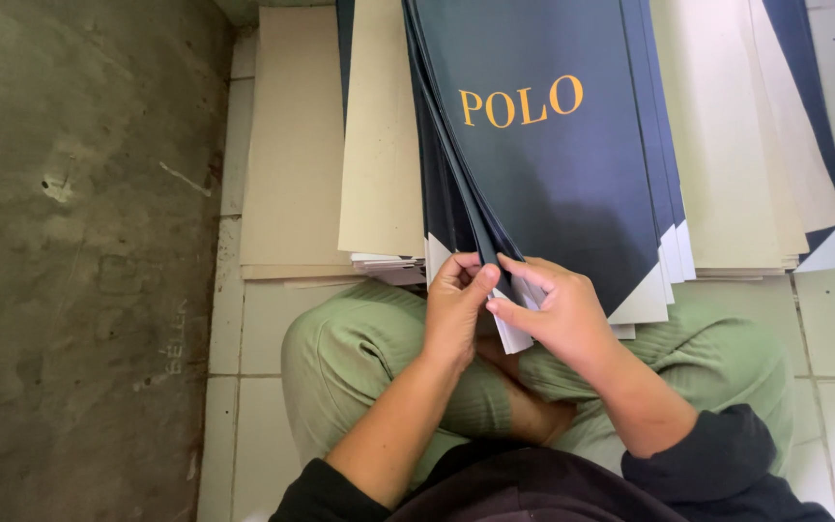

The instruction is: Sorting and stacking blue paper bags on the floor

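Dark blue card sheets (543, 164) lie fanned on the floor (828, 319) at 12 o'clock from both hands, long sides running away. Left hand (456, 309) pinches the near corner edges; right hand (558, 314) pinches one white-cornered sheet beside it. Both are equally near.

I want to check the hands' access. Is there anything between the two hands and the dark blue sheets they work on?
Nothing visible does. The left hand and right hand already pinch the near corners of the dark blue sheets, fingers directly on the paper, above the green trousers.
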